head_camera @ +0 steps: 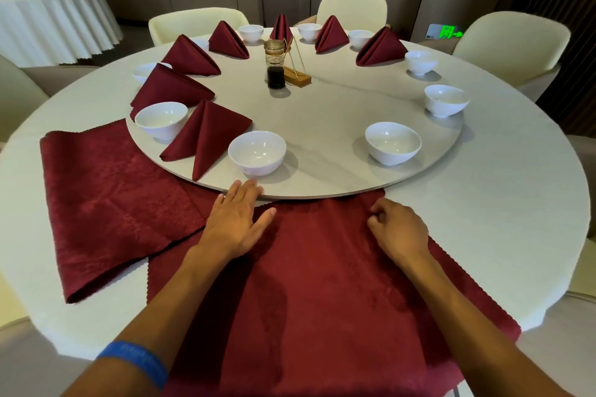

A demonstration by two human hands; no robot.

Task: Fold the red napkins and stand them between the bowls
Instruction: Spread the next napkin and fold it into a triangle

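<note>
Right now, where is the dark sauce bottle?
In the head view the sauce bottle stands near the middle of the turntable, just left of a small wooden stand, ringed by folded napkins and bowls.

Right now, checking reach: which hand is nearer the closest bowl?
Left. The left hand lies just below the bowl; the right hand sits far to its right.

dark red napkins (322,283), white bowls (257,153)
pale grey turntable (338,125), cream chairs (512,44), blue wristband (135,364) at lower left.
</note>
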